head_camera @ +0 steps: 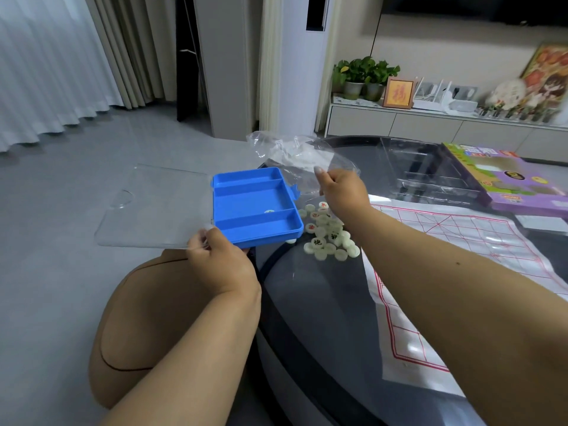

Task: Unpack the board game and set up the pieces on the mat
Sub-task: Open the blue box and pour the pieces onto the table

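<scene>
Pieces (330,233) lie in a loose heap on the dark, glossy bench (310,302), near its rounded left edge: small round discs of pale, milky green plastic, some showing a red or black character on the flat face. One more disc (269,211) sits inside the blue case (256,206), in its middle compartment. The case is a shallow rectangular tray of smooth blue plastic, split by two ridges into three long compartments, with a small latch tab on its right side. Its clear hinged lid (153,207) is swung fully open to the left, flat and transparent, with a curved thumb notch near its outer edge.

The left hand (222,262) holds the case at its near edge where lid meets tray, its grip pinched on that edge, keeping the case above the bench edge. The right hand (341,186) is raised over the heap, its grip pinching a crumpled clear plastic bag (295,155), thin and wrinkled.

Right of the heap lies the mat (455,256), a thin white sheet printed with a red grid and creased along its folds. Farther back on the bench stand a clear moulded plastic insert (421,167) and, beside it, the purple and green cardboard game box (504,176). A tan rounded stool (138,318) sits on the grey floor under the left forearm.
</scene>
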